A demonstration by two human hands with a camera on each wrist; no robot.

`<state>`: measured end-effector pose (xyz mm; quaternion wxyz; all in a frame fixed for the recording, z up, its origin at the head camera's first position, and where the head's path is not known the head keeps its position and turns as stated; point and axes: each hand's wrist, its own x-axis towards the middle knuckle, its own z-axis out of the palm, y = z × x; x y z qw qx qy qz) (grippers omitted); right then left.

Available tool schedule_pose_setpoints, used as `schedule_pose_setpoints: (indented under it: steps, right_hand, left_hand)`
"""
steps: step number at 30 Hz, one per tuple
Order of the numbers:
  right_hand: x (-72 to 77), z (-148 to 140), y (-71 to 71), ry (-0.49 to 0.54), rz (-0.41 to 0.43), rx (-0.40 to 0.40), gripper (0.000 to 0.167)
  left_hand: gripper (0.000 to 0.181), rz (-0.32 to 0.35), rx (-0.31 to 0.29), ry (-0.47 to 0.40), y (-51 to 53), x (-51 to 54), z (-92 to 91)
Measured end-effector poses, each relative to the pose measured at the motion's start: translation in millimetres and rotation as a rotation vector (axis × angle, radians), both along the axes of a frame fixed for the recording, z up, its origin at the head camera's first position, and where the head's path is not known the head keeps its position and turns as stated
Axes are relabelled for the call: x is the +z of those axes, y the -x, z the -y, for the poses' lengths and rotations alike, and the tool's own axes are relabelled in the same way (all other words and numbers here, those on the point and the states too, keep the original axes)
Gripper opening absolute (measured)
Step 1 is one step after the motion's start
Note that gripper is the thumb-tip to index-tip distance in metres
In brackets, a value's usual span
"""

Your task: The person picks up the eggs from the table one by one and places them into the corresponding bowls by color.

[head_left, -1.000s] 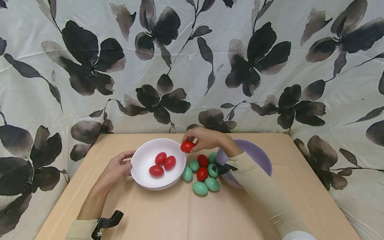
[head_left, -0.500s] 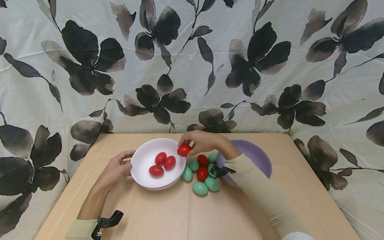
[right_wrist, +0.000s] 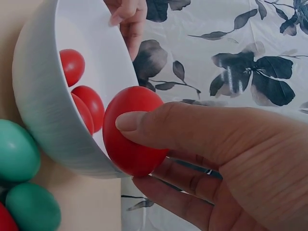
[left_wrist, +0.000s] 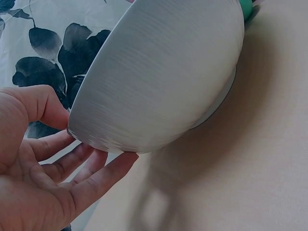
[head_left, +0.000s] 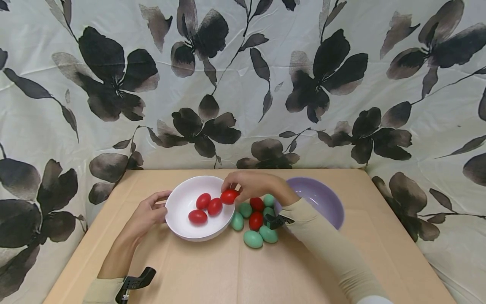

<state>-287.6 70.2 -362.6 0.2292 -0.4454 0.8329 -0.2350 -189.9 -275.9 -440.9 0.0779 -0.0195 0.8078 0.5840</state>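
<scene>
A white bowl with three red eggs inside stands left of centre. The left hand grips its left rim; in the left wrist view the thumb of the left hand is at the rim and the fingers are against the outer wall of the bowl. Over the bowl's right rim, the right hand holds a red egg. From the right wrist view, the right hand pinches that egg between thumb and fingers, beside the rim.
Several green eggs and two red eggs lie on the table right of the white bowl. A purple bowl stands behind the right forearm. A floral cloth hangs at the table's back.
The right hand has moved left and slightly down with its red egg, from beside the white bowl to over its right rim. The left hand and the bowl have stayed in place.
</scene>
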Motion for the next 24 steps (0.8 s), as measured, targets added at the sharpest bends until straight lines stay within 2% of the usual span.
schedule_pose_setpoints:
  steps: [24]
  right_hand:
    - [-9.5,20,0.2,-0.007,0.004,0.073,0.042]
  left_hand:
    - [0.063,0.023,-0.004,-0.007,1.5,0.6,-0.3]
